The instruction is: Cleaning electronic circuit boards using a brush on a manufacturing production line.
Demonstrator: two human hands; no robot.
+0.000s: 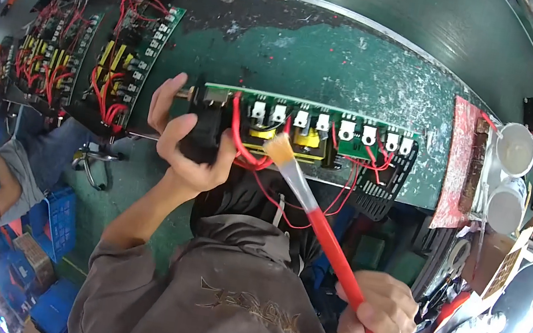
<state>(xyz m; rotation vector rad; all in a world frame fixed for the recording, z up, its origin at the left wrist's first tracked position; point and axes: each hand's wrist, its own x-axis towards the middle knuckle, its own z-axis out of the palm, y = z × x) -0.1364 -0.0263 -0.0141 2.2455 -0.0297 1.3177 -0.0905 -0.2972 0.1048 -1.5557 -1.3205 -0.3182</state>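
The right hand [383, 310] holds a slim, red-handled, soft-bristled brush [334, 255].

Ornate lettering [251, 307] on brown shirt [185, 324]

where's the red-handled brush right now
In the head view, the red-handled brush slants right of centre, handle in the right hand, bristles overlapping the circuit-board assembly; whether they touch is unclear.

The table [277, 56] lies open on the circuit board's [314, 112] far side; wired boards [133, 63] obstruct left, white tubs [519, 128] right.
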